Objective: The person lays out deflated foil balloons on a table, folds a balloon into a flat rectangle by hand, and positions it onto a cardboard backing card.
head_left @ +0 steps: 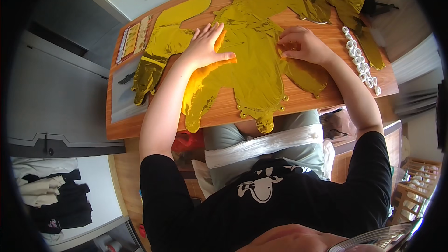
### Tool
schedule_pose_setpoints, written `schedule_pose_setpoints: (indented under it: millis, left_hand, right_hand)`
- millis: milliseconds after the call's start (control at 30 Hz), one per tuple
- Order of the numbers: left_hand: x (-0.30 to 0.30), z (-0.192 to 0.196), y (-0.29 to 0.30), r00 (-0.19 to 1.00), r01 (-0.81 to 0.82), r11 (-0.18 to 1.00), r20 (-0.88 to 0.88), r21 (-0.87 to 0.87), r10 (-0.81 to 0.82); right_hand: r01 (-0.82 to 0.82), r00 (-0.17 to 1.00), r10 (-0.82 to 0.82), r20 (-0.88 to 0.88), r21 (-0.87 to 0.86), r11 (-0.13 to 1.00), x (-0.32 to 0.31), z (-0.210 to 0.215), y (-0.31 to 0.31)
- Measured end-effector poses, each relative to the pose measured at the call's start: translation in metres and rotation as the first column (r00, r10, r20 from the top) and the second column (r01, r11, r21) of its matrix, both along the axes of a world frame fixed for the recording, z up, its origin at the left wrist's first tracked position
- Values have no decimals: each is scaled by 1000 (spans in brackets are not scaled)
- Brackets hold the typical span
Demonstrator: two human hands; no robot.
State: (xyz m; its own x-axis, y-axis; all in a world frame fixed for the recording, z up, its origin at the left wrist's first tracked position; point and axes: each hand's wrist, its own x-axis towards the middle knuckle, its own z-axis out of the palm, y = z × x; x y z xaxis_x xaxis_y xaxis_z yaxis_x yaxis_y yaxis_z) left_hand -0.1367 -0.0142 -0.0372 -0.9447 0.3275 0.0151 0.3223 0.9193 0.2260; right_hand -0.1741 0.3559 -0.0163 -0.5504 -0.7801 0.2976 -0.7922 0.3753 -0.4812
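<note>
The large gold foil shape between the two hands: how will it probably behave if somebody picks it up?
The large gold foil shape is probably floppy, since fine wrinkles and creases run across it. It lies flat and looks thin, so it is likely light for its spread. Its shiny surface may feel slippery.

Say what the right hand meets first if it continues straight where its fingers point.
The right hand would probably meet the middle of the large gold foil piece first, though depth and contact there are unclear.
</note>
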Motion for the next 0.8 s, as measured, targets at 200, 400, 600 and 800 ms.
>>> schedule_pose_setpoints:
  millis: [200, 400, 600, 800]
  left_hand:
    - [-5, -5, -7, 999, 48, 995, -12, 88, -47]
    - [-3, -4, -5, 999, 37, 998, 3, 45, -37]
    - [-3, -5, -4, 999, 33, 999, -9, 12, -33]
    - [-1, -3, -2, 1000, 22, 1000, -18, -1, -22]
  right_hand:
    - [11, 1000, -11, 19, 9, 1000, 1, 0, 0]
    - [5, 1000, -5, 1, 5, 1000, 3, 0, -2]
    - [-6, 1000, 6, -22, 2, 1000, 2, 0, -2]
    - [35, 999, -36, 21, 28, 999, 4, 2, -3]
